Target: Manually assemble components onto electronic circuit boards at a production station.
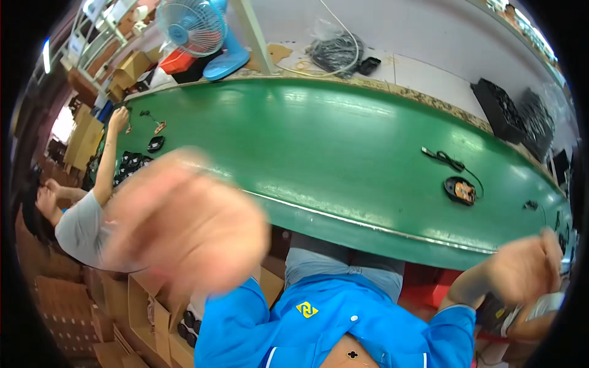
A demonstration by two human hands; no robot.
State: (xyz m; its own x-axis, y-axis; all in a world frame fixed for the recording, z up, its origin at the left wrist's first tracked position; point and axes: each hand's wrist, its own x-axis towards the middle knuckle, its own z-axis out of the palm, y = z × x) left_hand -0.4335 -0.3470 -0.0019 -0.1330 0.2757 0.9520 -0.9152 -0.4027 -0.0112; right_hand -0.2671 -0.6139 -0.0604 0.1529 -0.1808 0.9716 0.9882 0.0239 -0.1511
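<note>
My left hand (190,227) is raised close to the camera, in front of the belt's near edge. Motion smears it, so its fingers and anything in them cannot be made out. Over the right end of the near edge is my right hand (524,270), also blurred, its fingers bunched near the far right side; no held thing shows. Beyond it on the green belt lies an opened computer mouse (460,190), a black shell with an orange-brown circuit board. Its black cable (451,161) is bundled behind it, with the plug pointing left.
A co-worker's hand (119,116) reaches over the belt's left end, near a circuit board with cable (161,127) and a black mouse part (156,144). Another cable (531,205) lies far right. Behind the belt stand a blue fan (193,27) and a black bin (500,110).
</note>
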